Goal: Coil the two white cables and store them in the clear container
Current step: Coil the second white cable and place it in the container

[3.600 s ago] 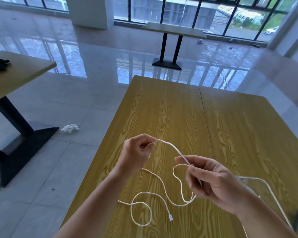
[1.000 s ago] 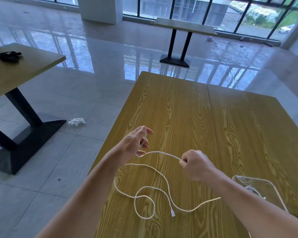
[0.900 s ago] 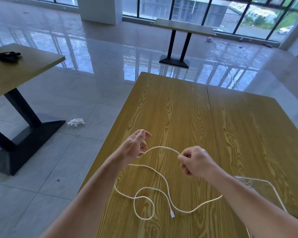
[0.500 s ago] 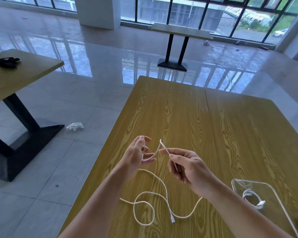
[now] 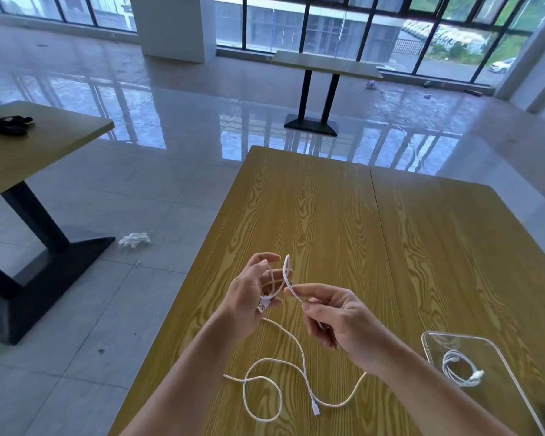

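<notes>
A long white cable (image 5: 298, 357) runs between both hands above the wooden table (image 5: 328, 221). My left hand (image 5: 252, 294) holds its USB plug end and a small upright loop. My right hand (image 5: 337, 316) pinches the cable just right of that loop. The remaining length trails down onto the table in loose curves, with the small connector lying free near the front. At the right, the clear container (image 5: 504, 372) holds a second white cable (image 5: 460, 368), coiled.
The table's left edge drops to a tiled floor close to my left arm. A second wooden table (image 5: 29, 152) with a dark object on it stands at the left. White crumpled scraps (image 5: 134, 240) lie on the floor.
The hands have come together from apart. The cable span between them has folded into a small upright loop at the left hand. The slack on the table has shifted slightly.
</notes>
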Tool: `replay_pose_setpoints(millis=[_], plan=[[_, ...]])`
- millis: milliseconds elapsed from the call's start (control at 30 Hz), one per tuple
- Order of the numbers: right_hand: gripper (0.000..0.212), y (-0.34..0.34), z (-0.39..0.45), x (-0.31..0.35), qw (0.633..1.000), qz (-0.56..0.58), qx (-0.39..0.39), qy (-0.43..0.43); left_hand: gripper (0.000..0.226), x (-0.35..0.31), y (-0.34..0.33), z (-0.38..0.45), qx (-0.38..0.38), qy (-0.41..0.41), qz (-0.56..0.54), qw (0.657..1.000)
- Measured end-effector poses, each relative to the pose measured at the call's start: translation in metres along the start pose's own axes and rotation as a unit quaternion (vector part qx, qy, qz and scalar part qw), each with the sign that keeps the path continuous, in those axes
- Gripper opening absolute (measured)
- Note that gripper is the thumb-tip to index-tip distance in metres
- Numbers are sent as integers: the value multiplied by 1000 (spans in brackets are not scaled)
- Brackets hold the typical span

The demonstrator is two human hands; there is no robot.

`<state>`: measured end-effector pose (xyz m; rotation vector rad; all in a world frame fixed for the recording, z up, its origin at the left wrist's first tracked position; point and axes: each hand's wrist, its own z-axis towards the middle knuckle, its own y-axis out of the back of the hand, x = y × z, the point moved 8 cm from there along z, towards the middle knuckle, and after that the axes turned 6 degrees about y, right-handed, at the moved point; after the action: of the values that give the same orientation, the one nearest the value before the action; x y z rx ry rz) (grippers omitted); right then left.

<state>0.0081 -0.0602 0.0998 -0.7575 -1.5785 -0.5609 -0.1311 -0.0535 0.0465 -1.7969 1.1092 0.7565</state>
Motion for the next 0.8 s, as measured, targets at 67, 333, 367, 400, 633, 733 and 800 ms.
replay_pose_setpoints(millis=[67,333,367,400,633,733,800], plan=[[33,-3,-2,-2,1000,-11,15,-4,38,-1,-2,-2,10,4,-25,1000],[32,-5,-5,-7,998,-46,44,-17,39,-1,-19,-10,78,15,-48,996],[31,-5,-5,-8,998,-47,44,-19,40,-2,-19,-11,79,15,-48,996],[30,-4,-5,-9,998,-47,43,-22,43,-1,-19,-11,76,17,-47,996],[26,2,-7,-13,998,-63,-6,-18,52,10,-24,-7,52,33,-21,998],[23,10,-7,-14,993,-96,-74,-2,50,10,-29,-8,56,20,2,998],[21,12,-8,-14,985,-130,-109,12,40,9,-32,-8,51,-3,42,998]])
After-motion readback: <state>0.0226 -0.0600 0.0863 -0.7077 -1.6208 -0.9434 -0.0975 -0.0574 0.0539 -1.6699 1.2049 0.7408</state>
